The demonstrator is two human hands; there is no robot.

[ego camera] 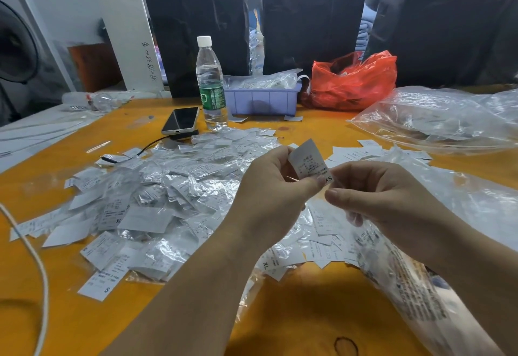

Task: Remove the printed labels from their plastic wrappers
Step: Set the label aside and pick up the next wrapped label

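Observation:
My left hand (pixel 273 184) pinches a white printed label (pixel 308 161) marked XS, held upright above the orange table (pixel 294 308). My right hand (pixel 384 196) pinches the label's lower right corner, and a thin clear plastic wrapper (pixel 356 219) hangs down from its fingers. A wide heap of wrapped labels (pixel 168 187) and loose white labels covers the table to the left and under both hands. A small stack of bare labels (pixel 361 154) lies just beyond my right hand.
A water bottle (pixel 210 83) and a phone (pixel 181 120) stand behind the heap. Further back are a purple tray (pixel 262 100) and a red plastic bag (pixel 353 81). Large clear plastic bags (pixel 437 117) lie at right. A white cable (pixel 36 257) runs along the left.

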